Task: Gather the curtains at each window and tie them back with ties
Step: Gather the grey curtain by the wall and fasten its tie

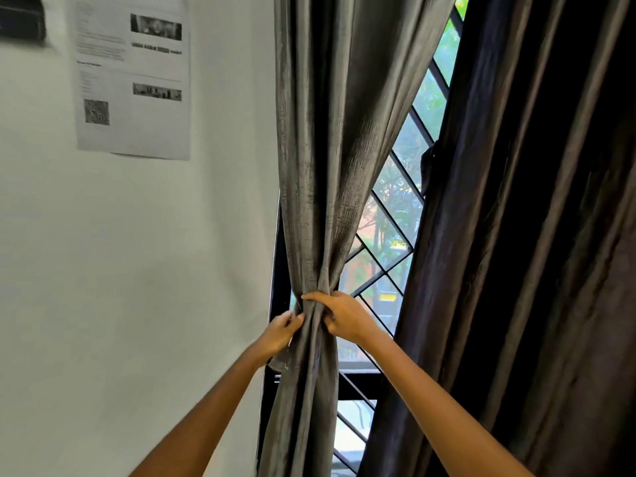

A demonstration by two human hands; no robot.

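A grey textured curtain (320,160) hangs at the left side of the window and is bunched tight at waist height. My left hand (280,333) pinches the bunch from the left side. My right hand (339,316) wraps over the bunch from the right, fingers curled around the fabric. A strip of the same grey fabric, perhaps a tie (282,359), hangs below my left hand; I cannot tell if it is a separate tie. A second, darker curtain (523,235) hangs loose on the right.
Between the two curtains shows the window (395,215) with a black diagonal grille and trees outside. A white wall (137,270) fills the left, with a printed paper sheet (132,74) stuck on it and a dark object (20,18) at the top left corner.
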